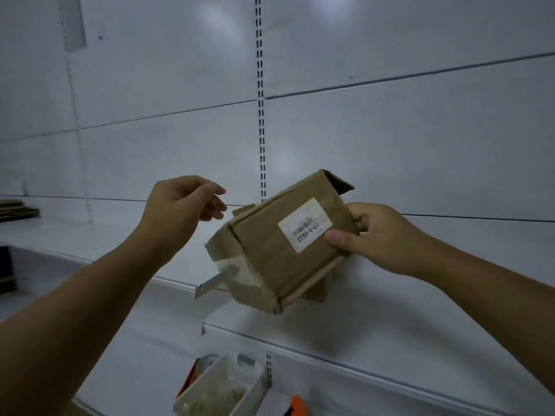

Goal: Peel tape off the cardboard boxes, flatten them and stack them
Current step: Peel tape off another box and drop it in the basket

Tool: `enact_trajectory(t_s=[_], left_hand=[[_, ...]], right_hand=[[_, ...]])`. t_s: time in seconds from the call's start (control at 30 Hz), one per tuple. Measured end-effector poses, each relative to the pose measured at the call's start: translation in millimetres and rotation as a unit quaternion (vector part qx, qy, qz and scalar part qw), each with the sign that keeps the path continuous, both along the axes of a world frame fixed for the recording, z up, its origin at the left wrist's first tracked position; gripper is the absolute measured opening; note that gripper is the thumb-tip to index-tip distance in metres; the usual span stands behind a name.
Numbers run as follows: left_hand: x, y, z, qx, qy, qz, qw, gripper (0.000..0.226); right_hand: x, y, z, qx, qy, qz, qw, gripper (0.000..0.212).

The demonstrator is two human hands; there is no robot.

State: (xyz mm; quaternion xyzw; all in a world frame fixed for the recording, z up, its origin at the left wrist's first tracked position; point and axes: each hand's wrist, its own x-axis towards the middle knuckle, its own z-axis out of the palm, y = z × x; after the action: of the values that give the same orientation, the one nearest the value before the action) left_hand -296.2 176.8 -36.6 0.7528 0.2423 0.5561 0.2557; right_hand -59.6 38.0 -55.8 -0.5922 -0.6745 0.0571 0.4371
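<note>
A small brown cardboard box (270, 253) with a white label (304, 225) hangs tilted in the air above a white shelf. My right hand (372, 235) grips its right end, thumb on the labelled face and fingers curled round the edge. A flap (339, 181) stands open at the box's top right. Clear tape (232, 270) covers the box's lower left end. My left hand (183, 205) hovers just left of the box with its fingers loosely curled, holding nothing and not touching the box.
White metal shelves (390, 325) run across the view, with a slotted upright (260, 115) behind the box. Flattened cardboard (16, 208) lies on the shelf at far left. A white plastic tray (219, 388) and orange items (295, 405) sit below.
</note>
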Motion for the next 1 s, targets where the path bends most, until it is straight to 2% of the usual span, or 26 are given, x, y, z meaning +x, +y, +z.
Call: enact_trajectory(t_s=[0.1, 0.23, 0.33, 0.43, 0.53, 0.6, 0.67, 0.7, 0.77, 0.87, 0.93, 1.0], left_hand=[[31, -27, 8, 0.031, -0.008, -0.074, 0.997, 0.025], [69, -60, 1, 0.061, 0.075, -0.118, 0.988, 0.019], [100, -75, -8, 0.086, 0.194, -0.136, 0.968, 0.046], [140, -81, -24, 0.136, 0.23, -0.107, 0.958, 0.038], [183, -85, -47, 0.049, 0.221, -0.184, 0.957, 0.021], [206, -85, -61, -0.012, 0.188, -0.218, 0.958, 0.018], [225, -82, -73, -0.036, 0.183, -0.192, 0.964, 0.028], [234, -81, -79, -0.044, 0.189, -0.171, 0.966, 0.033], [252, -78, -92, -0.071, 0.167, -0.14, 0.973, 0.039], [274, -80, -105, -0.083, 0.095, -0.092, 0.988, 0.043], [290, -90, -107, -0.069, 0.079, -0.077, 0.992, 0.044], [302, -101, -110, -0.044, 0.08, -0.071, 0.993, 0.042]], right_hand=[[30, -20, 4, 0.029, 0.138, -0.021, 0.99, 0.041], [71, -38, -14, 0.063, 0.309, -0.083, 0.945, 0.039], [99, -55, -37, 0.063, 0.434, -0.118, 0.891, 0.037], [136, -74, -71, 0.024, 0.501, -0.148, 0.853, 0.039], [173, -91, -99, -0.056, 0.523, -0.162, 0.834, 0.043], [195, -98, -109, -0.113, 0.475, -0.225, 0.843, 0.048], [215, -99, -106, -0.146, 0.336, -0.319, 0.874, 0.052], [224, -99, -103, -0.118, 0.258, -0.358, 0.89, 0.051], [232, -99, -90, -0.02, 0.163, -0.373, 0.913, 0.041], [213, -96, -71, 0.136, 0.08, -0.302, 0.94, 0.018], [192, -89, -69, 0.175, -0.017, -0.219, 0.96, 0.028], [183, -74, -76, 0.162, -0.148, -0.17, 0.961, 0.042]])
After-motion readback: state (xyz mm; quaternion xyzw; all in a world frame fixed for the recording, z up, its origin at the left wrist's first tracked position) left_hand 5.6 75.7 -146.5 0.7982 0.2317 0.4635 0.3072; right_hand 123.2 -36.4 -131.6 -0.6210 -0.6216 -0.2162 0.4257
